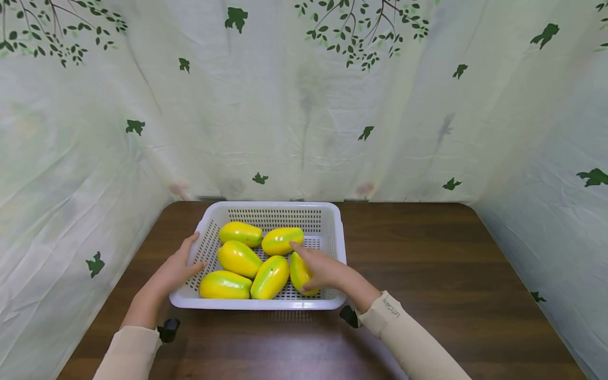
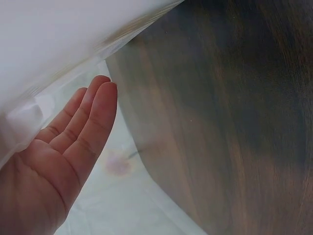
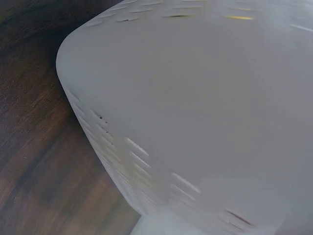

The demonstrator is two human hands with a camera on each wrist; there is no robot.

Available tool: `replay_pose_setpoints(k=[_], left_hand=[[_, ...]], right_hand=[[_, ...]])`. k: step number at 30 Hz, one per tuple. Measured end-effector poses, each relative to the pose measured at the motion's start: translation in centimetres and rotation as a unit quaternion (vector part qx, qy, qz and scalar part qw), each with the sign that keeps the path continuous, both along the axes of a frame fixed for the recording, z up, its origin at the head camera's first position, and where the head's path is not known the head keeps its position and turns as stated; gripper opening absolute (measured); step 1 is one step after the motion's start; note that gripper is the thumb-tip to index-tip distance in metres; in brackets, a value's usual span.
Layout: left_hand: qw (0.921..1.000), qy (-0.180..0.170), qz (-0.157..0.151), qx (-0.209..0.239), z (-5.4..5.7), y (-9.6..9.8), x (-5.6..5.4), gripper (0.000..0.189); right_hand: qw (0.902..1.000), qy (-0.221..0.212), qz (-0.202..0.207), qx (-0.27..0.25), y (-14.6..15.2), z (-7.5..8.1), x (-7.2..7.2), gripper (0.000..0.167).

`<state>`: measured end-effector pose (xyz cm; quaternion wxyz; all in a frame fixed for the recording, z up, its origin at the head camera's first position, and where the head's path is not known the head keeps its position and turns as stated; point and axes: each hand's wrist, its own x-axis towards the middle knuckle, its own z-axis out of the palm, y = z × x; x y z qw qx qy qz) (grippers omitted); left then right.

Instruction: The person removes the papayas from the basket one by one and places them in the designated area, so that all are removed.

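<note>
A white perforated plastic basket sits on the table with several shiny yellow mangoes, tinged green, inside. My right hand reaches over the basket's right side and grips the rightmost mango, thumb near its front end and fingers at its far end. My left hand is at the left rim, its thumb over the inside and its other fingers outside. In the left wrist view the left hand has straight fingers below the rim. The right wrist view shows the basket's outer corner; the right hand is out of it.
The brown wooden table extends to the right of the basket. A pale curtain with leaf prints stands along the back and both sides. Dark wrist straps are on both wrists.
</note>
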<state>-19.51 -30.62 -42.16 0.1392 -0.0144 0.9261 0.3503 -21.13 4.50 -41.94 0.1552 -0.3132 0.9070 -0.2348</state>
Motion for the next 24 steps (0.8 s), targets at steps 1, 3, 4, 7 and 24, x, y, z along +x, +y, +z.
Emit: replay_pose_setpoints(k=[1,3,4,7,24], left_hand=[[1.0,0.0,0.001,-0.002,-0.01,-0.01,0.01,0.087],[1.0,0.0,0.001,-0.004,-0.05,-0.02,0.0,0.088],[1.0,0.0,0.002,-0.007,-0.03,-0.01,0.01,0.087],[0.9999,0.001,0.003,-0.012,-0.05,0.03,0.02,0.087],[0.9999,0.006,0.005,-0.009,-0.2,0.1,0.06,0.086]], right_hand=[[1.0,-0.003,0.001,0.003,-0.04,-0.02,0.0,0.101],[0.9999,-0.008,0.0,0.007,-0.12,-0.02,0.05,0.098],[0.9999,-0.012,-0.001,0.009,-0.15,-0.04,0.06,0.096],[0.9998,-0.018,0.001,0.011,-0.24,-0.09,0.11,0.093],[0.9992,0.007,0.015,-0.035,0.19,-0.08,-0.14,0.06]])
